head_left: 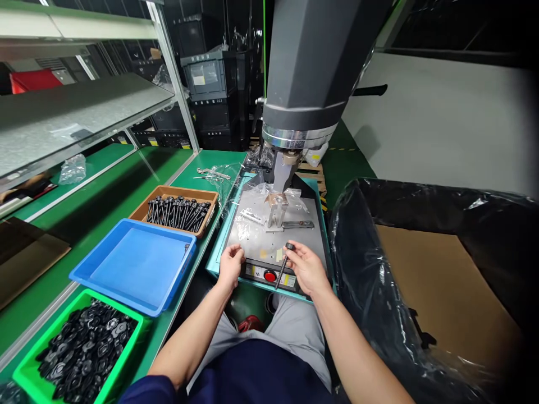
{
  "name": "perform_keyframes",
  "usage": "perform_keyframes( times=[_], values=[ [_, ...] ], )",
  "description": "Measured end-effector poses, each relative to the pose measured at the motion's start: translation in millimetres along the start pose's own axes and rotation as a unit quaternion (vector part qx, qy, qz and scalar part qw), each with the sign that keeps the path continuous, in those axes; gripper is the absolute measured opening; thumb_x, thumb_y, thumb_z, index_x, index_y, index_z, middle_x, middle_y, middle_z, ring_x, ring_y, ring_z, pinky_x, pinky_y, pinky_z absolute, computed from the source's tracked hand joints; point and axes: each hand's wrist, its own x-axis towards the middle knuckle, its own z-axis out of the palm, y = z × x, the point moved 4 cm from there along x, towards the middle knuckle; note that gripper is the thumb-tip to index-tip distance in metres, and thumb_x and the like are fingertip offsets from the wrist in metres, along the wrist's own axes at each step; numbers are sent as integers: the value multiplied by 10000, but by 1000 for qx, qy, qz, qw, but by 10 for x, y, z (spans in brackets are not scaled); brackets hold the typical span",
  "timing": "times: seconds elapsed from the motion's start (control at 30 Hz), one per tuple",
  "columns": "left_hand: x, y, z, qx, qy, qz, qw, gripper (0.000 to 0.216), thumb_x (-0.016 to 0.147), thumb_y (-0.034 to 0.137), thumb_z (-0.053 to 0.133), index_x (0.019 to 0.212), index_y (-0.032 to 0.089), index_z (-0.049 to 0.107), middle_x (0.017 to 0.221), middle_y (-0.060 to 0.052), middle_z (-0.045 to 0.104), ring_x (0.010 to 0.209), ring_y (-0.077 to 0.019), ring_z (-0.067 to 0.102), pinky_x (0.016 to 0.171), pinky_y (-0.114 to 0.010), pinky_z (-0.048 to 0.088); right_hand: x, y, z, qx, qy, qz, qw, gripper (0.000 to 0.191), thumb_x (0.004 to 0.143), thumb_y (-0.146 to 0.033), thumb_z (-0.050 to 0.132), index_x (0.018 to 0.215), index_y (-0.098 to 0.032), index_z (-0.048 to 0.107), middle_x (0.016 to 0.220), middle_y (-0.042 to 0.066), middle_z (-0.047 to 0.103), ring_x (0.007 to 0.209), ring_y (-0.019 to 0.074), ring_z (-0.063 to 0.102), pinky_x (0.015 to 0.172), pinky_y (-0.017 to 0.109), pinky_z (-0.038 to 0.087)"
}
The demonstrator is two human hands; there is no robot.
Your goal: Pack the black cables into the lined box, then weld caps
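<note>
My right hand (pixel 308 268) pinches a black rod with a round knobbed head (pixel 283 268) near its top; the rod slants down to the left, past the red button (pixel 270 275). Over the front left edge of the grey machine plate (pixel 254 243), my left hand (pixel 231 265) has thumb and fingertips pressed together. Whatever lies between them, if anything, is too small to make out. Beyond both hands stands a metal fixture (pixel 277 212) on the plate, directly beneath the machine's head (pixel 290 160).
On the left bench sit a brown tray of black rods (pixel 214 197), a blue tray (pixel 130 252) with one small black piece, and a green bin of black parts (pixel 141 331). A wrench (pixel 214 173) lies behind them. To the right stands a plastic-lined box (pixel 357 247) with cardboard inside.
</note>
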Motion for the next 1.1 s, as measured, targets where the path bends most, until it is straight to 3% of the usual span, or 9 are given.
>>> perform_keyframes(
  times=[0.17,0.37,0.5,0.63,0.73,0.83,0.97,1.03,1.1],
  values=[
    [63,-146,59,-104,-34,-123,986,252,653,169,777,742,152,542,707,0,595,689,-123,660,757,-277,532,378,7,-197,-30,48,15,998,410,503,-214,822,881,-179,665,750,-15,618,588,107,568,455,185,410],
    [17,-172,148,-141,-66,-166,974,217,659,111,765,713,131,555,759,-51,653,719,-147,689,780,-271,551,485,95,162,-119,-179,94,972,364,567,-199,767,915,-145,672,738,0,614,562,108,568,453,197,354],
    [21,-183,129,-167,-119,-181,962,200,662,144,774,698,124,578,920,-102,692,829,-211,697,883,-355,538,432,81,298,-113,-211,82,967,349,607,-223,759,939,-161,670,764,0,613,582,102,561,463,196,333],
    [-27,-137,185,-253,-235,-177,922,230,693,247,774,666,139,572,1180,-127,649,1069,-279,629,952,-433,496,304,61,374,-52,-241,87,965,346,645,-253,770,971,-188,674,811,7,622,627,102,557,502,203,361],
    [-20,-73,229,-300,-256,-148,907,191,723,259,753,709,150,597,1176,-109,656,1118,-274,602,952,-445,489,233,65,326,-44,-255,96,961,338,661,-254,771,978,-188,676,845,18,633,647,103,559,532,209,385],
    [38,0,212,-272,-194,-116,935,177,709,213,762,816,145,638,1096,-96,685,982,-214,660,856,-353,541,292,57,153,-45,-211,83,973,349,652,-269,777,973,-201,660,928,25,640,658,106,571,538,214,399],
    [79,109,178,-217,-170,-112,955,266,691,207,769,914,139,642,1204,-118,641,796,-145,684,468,-138,475,592,-77,-51,-94,-55,-30,994,394,635,-303,769,988,-208,622,917,19,617,671,122,571,545,226,435],
    [91,135,161,-208,-168,-114,957,286,687,194,765,935,136,636,1229,-131,626,668,-94,661,347,-98,350,753,-211,-8,-182,-10,-124,975,408,661,-297,727,1044,-202,621,905,29,611,677,139,568,565,255,466],
    [105,138,150,-215,-171,-109,955,292,681,162,759,942,129,633,1203,-137,636,581,-51,614,327,-90,316,871,-368,134,-287,-1,-230,930,383,708,-280,659,1082,-200,636,929,49,617,709,160,571,621,297,492]
  ],
)
